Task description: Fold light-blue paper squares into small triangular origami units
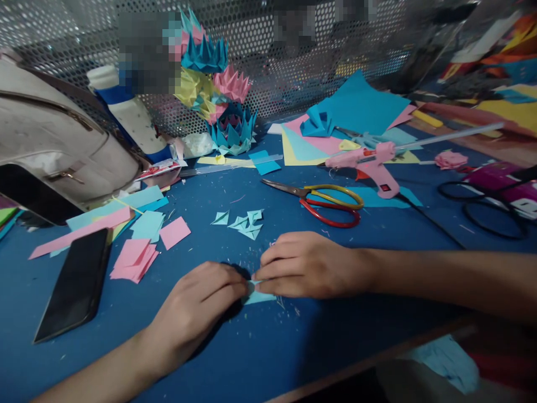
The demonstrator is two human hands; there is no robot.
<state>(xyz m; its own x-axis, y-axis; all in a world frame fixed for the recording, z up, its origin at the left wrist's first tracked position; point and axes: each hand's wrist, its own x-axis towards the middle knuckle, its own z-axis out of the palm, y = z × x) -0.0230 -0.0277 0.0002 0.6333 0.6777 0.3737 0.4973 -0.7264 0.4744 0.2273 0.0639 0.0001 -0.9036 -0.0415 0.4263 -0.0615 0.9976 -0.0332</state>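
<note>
Blue tabletop [251, 358] serves as work surface; near its front edge, left hand [205, 310] and right hand [304, 266], fingers drawn together, hold light-blue paper [260, 296] flat, presumably to keep it steady; fingertips cover its upper edge; folded pieces [251, 230] lie just beyond, probably for easy reach; scissors [287, 188] farther; view through mesh panel [264, 73] partly pixelated.

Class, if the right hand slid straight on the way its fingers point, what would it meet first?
The right hand, touching the light-blue paper, would probably meet the left hand first; exact depth is unclear.
</note>
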